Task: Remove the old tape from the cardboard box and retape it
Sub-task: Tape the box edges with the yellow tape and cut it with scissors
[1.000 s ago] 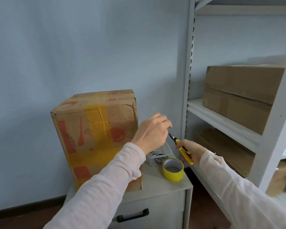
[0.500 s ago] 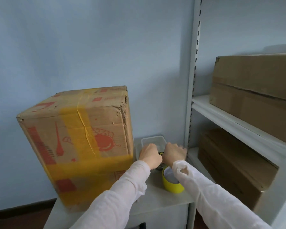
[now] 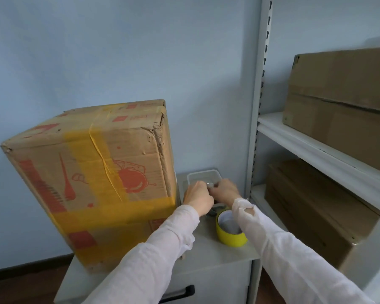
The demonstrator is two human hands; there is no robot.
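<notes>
A worn cardboard box (image 3: 92, 172) with red print stands on a grey cabinet (image 3: 208, 255), bound with old yellow tape (image 3: 110, 213) across its front and over its top. A roll of yellow tape (image 3: 230, 238) lies on the cabinet right of the box. My left hand (image 3: 198, 196) and my right hand (image 3: 225, 190) meet just behind the roll, over a clear plastic container (image 3: 203, 173). Both have curled fingers and knuckles up. A small pale glint shows between them; what they hold is hidden. Dark tool parts lie under the hands.
A grey metal rack (image 3: 257, 106) stands right of the cabinet. One plain cardboard box (image 3: 342, 102) sits on its upper shelf and another (image 3: 312, 209) on the lower one. The wall is close behind. A black drawer handle (image 3: 180, 291) shows below.
A second ago my hands were raised, the right one holding a yellow-handled cutter. They have come down together over the container, and the cutter is out of sight. The view moved closer.
</notes>
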